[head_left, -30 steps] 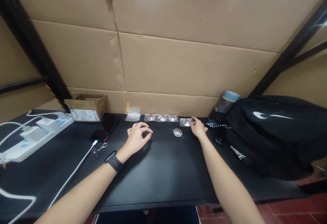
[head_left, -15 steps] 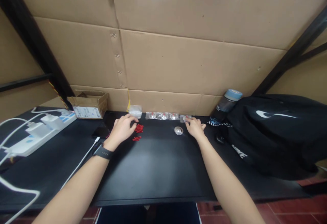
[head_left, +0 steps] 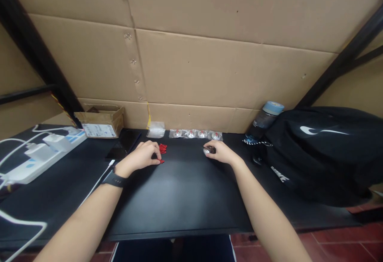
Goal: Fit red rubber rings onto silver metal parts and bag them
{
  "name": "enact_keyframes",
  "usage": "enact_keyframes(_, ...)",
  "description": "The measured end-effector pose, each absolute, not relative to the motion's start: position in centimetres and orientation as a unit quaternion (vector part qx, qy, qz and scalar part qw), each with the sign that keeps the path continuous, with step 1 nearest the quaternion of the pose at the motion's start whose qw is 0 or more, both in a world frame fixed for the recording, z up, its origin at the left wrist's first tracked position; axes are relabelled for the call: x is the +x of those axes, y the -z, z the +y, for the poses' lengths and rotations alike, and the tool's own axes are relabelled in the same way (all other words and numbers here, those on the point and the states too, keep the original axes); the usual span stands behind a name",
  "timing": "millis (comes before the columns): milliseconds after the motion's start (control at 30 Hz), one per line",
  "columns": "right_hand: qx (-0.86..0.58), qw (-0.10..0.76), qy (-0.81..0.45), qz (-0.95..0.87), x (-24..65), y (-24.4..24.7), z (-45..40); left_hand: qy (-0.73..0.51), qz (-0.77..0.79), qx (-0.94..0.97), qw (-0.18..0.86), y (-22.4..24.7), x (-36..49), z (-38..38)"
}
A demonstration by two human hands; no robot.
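Note:
My left hand [head_left: 145, 155] is closed, thumb and fingertips pinched on a small looped red cord [head_left: 162, 161] on the table. Just beyond those fingertips lies a bunch of similar red cords [head_left: 163, 148]. My right hand [head_left: 220, 152] has its fingers closed around a shiny round silver disc [head_left: 206, 150], partly hidden under the hand. Behind it, along the cardboard, several clear packets [head_left: 190, 134] stand in a row, each with a silver disc and a bit of red inside. A stack of clear plastic bags [head_left: 156, 129] lies left of that row.
The black table [head_left: 179, 202] ends at a cardboard wall [head_left: 191, 70]. On the left are a white power strip [head_left: 20, 173], a cardboard box [head_left: 101, 126] and a dark phone [head_left: 123, 145]. A bottle [head_left: 263, 122] and a black bag [head_left: 323, 154] stand on the right.
My right hand has left the rightmost packet and come nearer, onto the loose silver disc. My left hand has moved from beside the plastic bags down to the nearer red cord.

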State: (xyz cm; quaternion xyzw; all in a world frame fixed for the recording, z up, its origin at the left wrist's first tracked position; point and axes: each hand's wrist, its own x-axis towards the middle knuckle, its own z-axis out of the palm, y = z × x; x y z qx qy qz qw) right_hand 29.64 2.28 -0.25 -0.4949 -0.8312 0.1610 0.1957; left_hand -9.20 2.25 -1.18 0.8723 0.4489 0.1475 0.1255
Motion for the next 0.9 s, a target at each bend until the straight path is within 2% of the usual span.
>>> enact_keyframes(167,-0.498,0.209,-0.198,-0.818,29.5,-0.2,2.0,-0.182,0.429,0.875,0.130,1.0,-8.2,1.7)
enact_keyframes(433,-0.515,0.235,-0.173,-0.806,29.7,-0.5,1.9,-0.194,0.434,0.872,0.121,-0.1,-7.1,0.9)
enact_keyframes(667,-0.471,0.338,-0.185,-0.793,26.7,-0.8,0.8,-0.242,0.455,0.849,0.116,-0.4,-6.2,0.5)
enact_keyframes(900,-0.365,0.421,-0.305,-0.772,21.6,0.1,-1.3,-0.326,0.484,0.802,0.127,-0.6,-3.7,-0.7)
